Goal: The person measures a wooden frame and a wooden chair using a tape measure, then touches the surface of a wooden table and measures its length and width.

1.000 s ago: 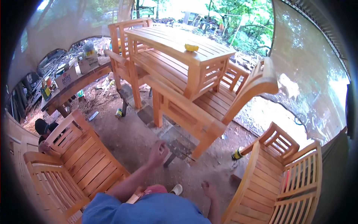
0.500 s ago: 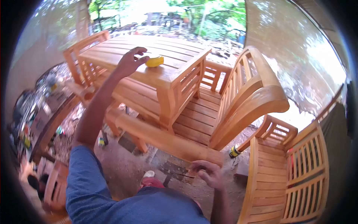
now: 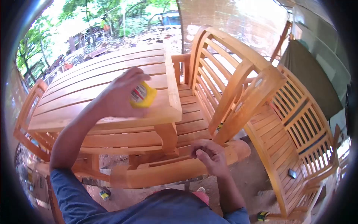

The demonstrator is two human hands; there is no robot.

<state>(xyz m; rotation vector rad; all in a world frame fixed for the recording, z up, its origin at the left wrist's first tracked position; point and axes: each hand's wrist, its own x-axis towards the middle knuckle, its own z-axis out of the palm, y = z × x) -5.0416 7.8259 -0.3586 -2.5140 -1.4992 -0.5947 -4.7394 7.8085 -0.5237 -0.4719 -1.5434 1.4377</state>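
My left hand (image 3: 121,95) is closed around a yellow tape measure (image 3: 149,98), just above the front right corner of the slatted wooden table (image 3: 112,80). Its white and red label faces me. My right hand (image 3: 209,156) hovers by the thick wooden armrest (image 3: 167,170) of the nearest seat, its fingers curled in and the thumb bent up. I see nothing in that hand.
A slatted wooden bench (image 3: 220,71) with a curved top rail adjoins the table's right side. Another bench (image 3: 274,134) stands farther right, with a phone (image 3: 292,173) on its seat. A wooden chair (image 3: 31,112) is at the table's left end.
My left hand has taken hold of the tape measure and lifted it off the table. My right hand's fingers have curled in. The view has turned to the right.
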